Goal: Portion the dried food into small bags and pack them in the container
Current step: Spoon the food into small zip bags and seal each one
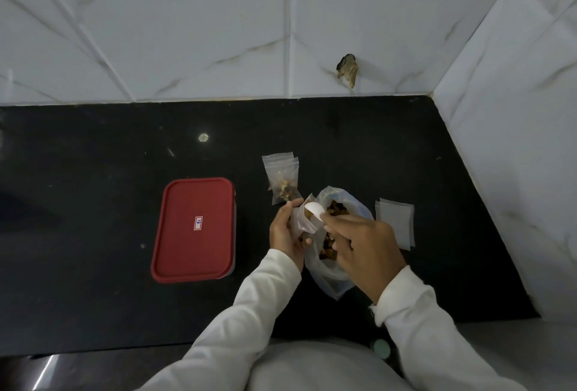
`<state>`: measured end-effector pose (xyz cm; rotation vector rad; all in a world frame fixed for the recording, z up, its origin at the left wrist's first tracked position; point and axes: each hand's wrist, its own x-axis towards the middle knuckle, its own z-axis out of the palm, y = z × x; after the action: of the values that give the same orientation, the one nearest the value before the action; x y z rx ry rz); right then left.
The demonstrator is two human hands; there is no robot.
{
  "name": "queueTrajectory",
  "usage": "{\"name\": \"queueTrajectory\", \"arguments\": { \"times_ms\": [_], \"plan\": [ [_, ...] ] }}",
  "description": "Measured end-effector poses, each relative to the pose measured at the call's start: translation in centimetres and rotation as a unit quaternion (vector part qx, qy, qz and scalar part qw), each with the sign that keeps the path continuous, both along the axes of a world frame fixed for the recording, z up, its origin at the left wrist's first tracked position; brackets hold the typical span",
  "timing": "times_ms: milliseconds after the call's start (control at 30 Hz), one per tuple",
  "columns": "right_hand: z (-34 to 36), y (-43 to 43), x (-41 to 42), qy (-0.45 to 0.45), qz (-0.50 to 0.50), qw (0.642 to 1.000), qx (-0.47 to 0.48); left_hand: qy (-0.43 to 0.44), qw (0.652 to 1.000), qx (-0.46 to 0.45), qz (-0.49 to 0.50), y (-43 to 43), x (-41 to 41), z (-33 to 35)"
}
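My left hand (285,233) holds a small clear bag (304,222) open by its mouth. My right hand (365,245) grips a white spoon (314,210), whose bowl is tipped into that small bag. Under both hands lies a large clear bag (335,272) of brown dried food, its mouth open. Two filled small bags (282,178) lie just beyond my left hand. A closed container with a red lid (193,229) sits to the left on the black counter (93,203).
A stack of empty small bags (396,222) lies right of the large bag. White tiled walls (187,41) close off the back and the right side. A chipped hole (347,69) marks the back wall. The counter's front edge runs under my sleeves.
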<state>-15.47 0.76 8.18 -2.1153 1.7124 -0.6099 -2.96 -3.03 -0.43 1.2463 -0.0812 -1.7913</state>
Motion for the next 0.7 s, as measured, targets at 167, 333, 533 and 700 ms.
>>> {"name": "queueTrajectory", "arguments": {
  "times_ms": [167,333,533,700],
  "plan": [
    [-1.4,0.3,-0.1,0.035,0.012,0.996,-0.082,0.008,1.000,0.019,0.003,0.0,-0.1,-0.2],
    [-0.3,0.7,-0.7,-0.057,-0.015,0.991,-0.124,0.013,1.000,0.021,0.006,-0.2,0.0,-0.2],
    [1.8,0.8,-2.8,-0.153,-0.093,0.973,-0.143,0.064,0.996,-0.057,-0.009,-0.4,0.8,0.3],
    [0.1,1.2,-4.8,-0.148,-0.129,0.972,-0.132,0.047,0.994,-0.098,-0.031,-0.6,1.1,0.5]
  ]
}}
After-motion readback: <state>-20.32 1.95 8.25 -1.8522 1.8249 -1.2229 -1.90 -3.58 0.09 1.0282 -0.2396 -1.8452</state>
